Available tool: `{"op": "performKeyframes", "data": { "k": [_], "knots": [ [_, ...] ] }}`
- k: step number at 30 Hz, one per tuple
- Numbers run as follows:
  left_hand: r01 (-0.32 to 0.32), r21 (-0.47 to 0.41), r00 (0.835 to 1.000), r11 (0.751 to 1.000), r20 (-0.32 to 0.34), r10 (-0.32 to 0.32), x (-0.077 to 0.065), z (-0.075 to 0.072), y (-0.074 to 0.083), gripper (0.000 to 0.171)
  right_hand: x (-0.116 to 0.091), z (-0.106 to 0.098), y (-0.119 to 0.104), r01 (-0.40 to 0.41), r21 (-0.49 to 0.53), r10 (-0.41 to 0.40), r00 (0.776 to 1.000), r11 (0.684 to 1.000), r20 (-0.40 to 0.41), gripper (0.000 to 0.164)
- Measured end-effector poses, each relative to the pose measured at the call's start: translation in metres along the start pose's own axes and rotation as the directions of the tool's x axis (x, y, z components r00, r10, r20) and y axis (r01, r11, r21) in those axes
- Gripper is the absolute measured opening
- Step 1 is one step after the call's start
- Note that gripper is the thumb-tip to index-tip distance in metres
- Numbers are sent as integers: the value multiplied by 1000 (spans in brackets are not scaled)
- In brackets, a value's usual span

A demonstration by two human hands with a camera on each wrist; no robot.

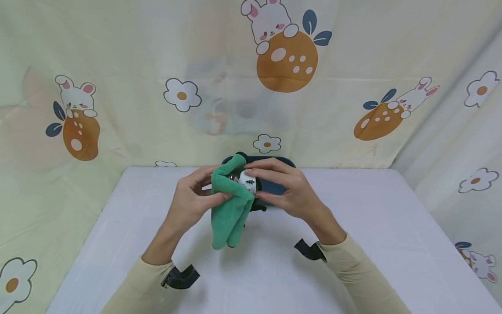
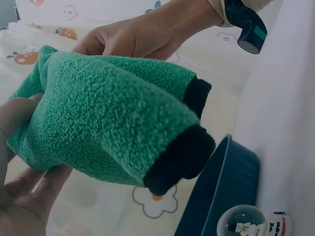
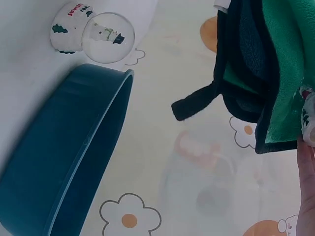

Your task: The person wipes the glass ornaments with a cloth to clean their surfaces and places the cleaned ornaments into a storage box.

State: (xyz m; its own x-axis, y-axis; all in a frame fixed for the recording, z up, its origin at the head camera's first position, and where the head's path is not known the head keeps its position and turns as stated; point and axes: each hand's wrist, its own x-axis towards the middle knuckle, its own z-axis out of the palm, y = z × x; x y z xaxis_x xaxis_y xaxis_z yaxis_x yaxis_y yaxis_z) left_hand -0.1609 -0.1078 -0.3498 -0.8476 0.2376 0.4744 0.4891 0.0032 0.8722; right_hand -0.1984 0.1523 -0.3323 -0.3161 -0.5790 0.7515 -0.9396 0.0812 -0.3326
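Above the table, my left hand [image 1: 192, 192] grips a green plush towel [image 1: 231, 222] with dark edging, thumb on its near side. The towel is folded around a snow globe [image 1: 248, 181], whose white base with a dark tree print shows; its dome is hidden in the cloth. My right hand [image 1: 288, 187] holds that base between thumb and fingers. From the right wrist, a dark hanging loop [image 3: 194, 103] sticks out from the towel's edge, and the base [image 3: 309, 118] shows at the frame's right side.
A dark blue basin [image 3: 54, 132] stands on the white table [image 1: 353, 209] behind the hands. Beside it is another snow globe [image 3: 108, 37], with a snowman inside and a white printed base. A patterned curtain [image 1: 129, 122] hangs behind the table.
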Motion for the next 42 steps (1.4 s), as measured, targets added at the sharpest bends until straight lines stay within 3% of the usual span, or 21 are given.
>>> {"op": "performKeyframes", "data": {
  "k": [6, 9, 15, 21, 31, 36, 42],
  "knots": [
    [95, -15, 996, 995, 1, -95, 2, -1, 3, 53, 2, 1, 1, 65, -33, -65, 998, 997, -7, 49],
    [106, -29, 994, 994, 0, -107, 3, 0, 2, 54, 3, 1, 1, 86, -53, -87, 996, 995, -12, 55],
    [0, -18, 1000, 1000, -1, 0, 0, 0, -2, 48, 2, 1, -1, 59, -51, -60, 998, 997, -17, 61],
    [-85, 5, 996, 996, 2, 85, -3, 1, -3, 50, 0, 0, -3, -51, 20, 51, 999, 998, -3, 61],
    [-171, 65, 985, 983, 1, 172, -4, 5, -4, 53, -3, -1, -5, -234, 211, 229, 972, 949, 48, 61],
    [-241, 143, 970, 960, 17, 241, -5, 6, -6, 54, -4, -1, -6, -283, 218, 275, 959, 934, 64, 59],
    [-341, 267, 939, 901, 49, 340, -7, 6, -8, 54, -6, -1, -4, -335, 183, 326, 942, 924, 78, 50]
  ]
}}
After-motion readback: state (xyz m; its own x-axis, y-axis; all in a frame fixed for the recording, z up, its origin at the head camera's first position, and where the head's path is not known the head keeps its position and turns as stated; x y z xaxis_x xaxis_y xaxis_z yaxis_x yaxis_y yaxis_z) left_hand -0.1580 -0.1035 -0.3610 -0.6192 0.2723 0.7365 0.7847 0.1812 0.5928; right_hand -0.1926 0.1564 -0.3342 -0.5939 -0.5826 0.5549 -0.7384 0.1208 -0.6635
